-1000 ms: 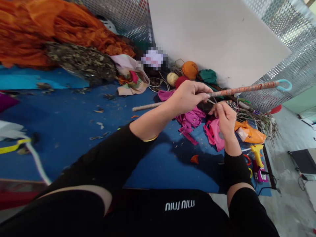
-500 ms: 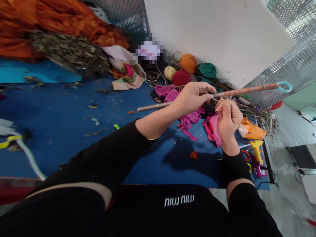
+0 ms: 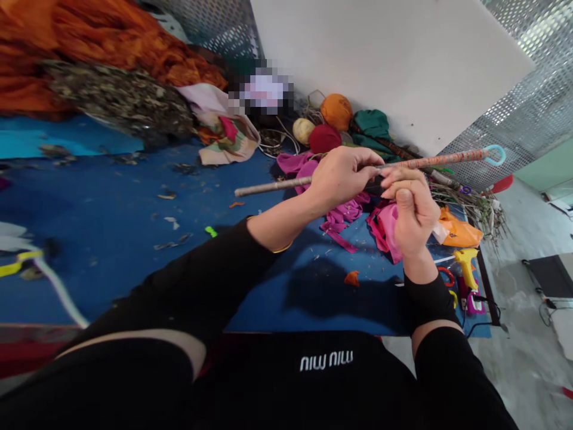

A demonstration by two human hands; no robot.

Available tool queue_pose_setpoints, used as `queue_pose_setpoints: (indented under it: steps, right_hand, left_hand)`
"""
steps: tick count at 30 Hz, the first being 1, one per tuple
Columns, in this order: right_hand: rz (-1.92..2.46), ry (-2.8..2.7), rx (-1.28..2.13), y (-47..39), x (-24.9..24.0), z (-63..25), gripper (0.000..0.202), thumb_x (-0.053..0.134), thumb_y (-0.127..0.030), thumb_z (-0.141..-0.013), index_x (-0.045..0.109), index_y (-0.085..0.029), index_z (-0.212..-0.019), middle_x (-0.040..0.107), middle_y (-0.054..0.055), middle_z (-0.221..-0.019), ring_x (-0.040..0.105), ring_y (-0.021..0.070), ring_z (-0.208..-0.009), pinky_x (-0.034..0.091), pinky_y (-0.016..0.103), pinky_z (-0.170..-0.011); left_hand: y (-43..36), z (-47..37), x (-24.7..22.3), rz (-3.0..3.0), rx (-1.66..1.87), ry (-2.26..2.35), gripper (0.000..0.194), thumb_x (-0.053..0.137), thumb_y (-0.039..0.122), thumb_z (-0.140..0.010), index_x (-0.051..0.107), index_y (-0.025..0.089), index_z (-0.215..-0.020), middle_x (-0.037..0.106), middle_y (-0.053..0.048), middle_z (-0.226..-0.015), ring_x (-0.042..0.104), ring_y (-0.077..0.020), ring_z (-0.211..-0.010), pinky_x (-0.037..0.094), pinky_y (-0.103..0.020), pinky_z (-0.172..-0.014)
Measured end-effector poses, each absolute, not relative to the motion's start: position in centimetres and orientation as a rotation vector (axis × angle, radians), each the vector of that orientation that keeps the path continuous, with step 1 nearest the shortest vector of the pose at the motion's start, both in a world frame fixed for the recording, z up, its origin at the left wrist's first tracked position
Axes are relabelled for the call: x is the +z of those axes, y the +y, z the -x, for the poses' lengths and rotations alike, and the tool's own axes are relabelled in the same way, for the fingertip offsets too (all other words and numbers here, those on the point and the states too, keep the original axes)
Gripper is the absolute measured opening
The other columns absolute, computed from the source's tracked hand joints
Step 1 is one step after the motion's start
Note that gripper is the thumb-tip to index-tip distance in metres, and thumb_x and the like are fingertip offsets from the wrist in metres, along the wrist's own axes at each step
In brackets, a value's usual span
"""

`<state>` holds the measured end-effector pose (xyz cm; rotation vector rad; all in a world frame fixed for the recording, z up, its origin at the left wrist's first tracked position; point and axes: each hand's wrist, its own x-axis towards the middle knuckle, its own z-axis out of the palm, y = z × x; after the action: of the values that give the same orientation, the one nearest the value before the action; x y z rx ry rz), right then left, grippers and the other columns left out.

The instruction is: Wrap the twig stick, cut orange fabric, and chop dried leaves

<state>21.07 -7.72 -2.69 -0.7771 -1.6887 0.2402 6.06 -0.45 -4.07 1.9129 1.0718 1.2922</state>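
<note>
A long thin stick (image 3: 273,186) crosses in front of me above the table. Its right part is wound with an orange and grey wrapping (image 3: 447,159) and ends in a light blue loop (image 3: 496,155). My left hand (image 3: 338,173) is closed round the stick near its middle, thumb and fingers pinching it. Just below the wrapped part, my right hand (image 3: 412,209) has its fingers curled together, close to the left fingertips. What the right fingers pinch is too small to make out. Magenta cloth strips (image 3: 342,218) and pink cloth (image 3: 388,230) lie beneath the hands.
The blue tabletop (image 3: 134,227) carries scraps, including an orange bit (image 3: 352,278). Balls of yarn (image 3: 336,112) and green cloth (image 3: 371,126) sit at the back by a white board (image 3: 385,60). A yellow glue gun (image 3: 468,269) and twigs (image 3: 486,209) are at the right; orange fabric (image 3: 111,36) lies back left.
The stick has shifted to the left, its blue loop now nearer my right hand. My right fingers have moved up and left, closer to the left fingertips and the stick.
</note>
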Motion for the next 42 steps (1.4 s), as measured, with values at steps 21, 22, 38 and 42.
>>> queue_pose_setpoints:
  steps: [21, 22, 38, 42]
  right_hand:
    - [0.957, -1.634, 0.238, -5.0, -2.5, -23.5, 0.043, 0.051, -0.062, -0.106, 0.073, -0.029, -0.09, 0.069, 0.004, -0.104, 0.072, 0.0227, -0.116, 0.059, 0.054, -0.113]
    - [0.968, -1.639, 0.232, -5.0, -2.5, -23.7, 0.042, 0.051, -0.061, -0.107, 0.072, -0.029, -0.089, 0.069, 0.004, -0.105, 0.071, 0.0223, -0.116, 0.059, 0.053, -0.113]
    - [1.171, -1.763, 0.234, -4.9, -2.4, -24.7, 0.024, 0.058, -0.057, -0.104, 0.072, -0.037, -0.1, 0.078, 0.003, -0.124, 0.06, 0.0302, -0.133, 0.05, 0.058, -0.116]
    - [1.182, -1.79, 0.201, -4.8, -2.6, -24.7, 0.028, 0.056, -0.06, -0.104, 0.071, -0.036, -0.1, 0.075, 0.004, -0.128, 0.062, 0.0297, -0.136, 0.053, 0.055, -0.115]
  left_hand:
    - [-2.7, -5.9, -2.8, -2.426, 1.05, 1.193, 0.029, 0.06, 0.029, -0.097, 0.085, 0.028, -0.112, 0.083, -0.006, -0.099, 0.077, -0.0266, -0.095, 0.054, -0.035, -0.081]
    - [-2.8, -6.0, -2.7, -2.46, 1.032, 1.206, 0.03, 0.058, 0.029, -0.098, 0.084, 0.027, -0.114, 0.083, -0.007, -0.098, 0.076, -0.0273, -0.095, 0.053, -0.035, -0.081]
    - [-2.5, -5.9, -3.3, -2.672, 1.07, 1.164, 0.035, 0.047, 0.028, -0.104, 0.076, 0.028, -0.124, 0.081, -0.005, -0.101, 0.074, -0.0217, -0.086, 0.045, -0.031, -0.069]
    - [-2.2, -5.8, -3.6, -2.79, 1.093, 1.112, 0.04, 0.041, 0.024, -0.105, 0.081, 0.027, -0.113, 0.082, -0.003, -0.103, 0.074, -0.0206, -0.086, 0.044, -0.03, -0.066]
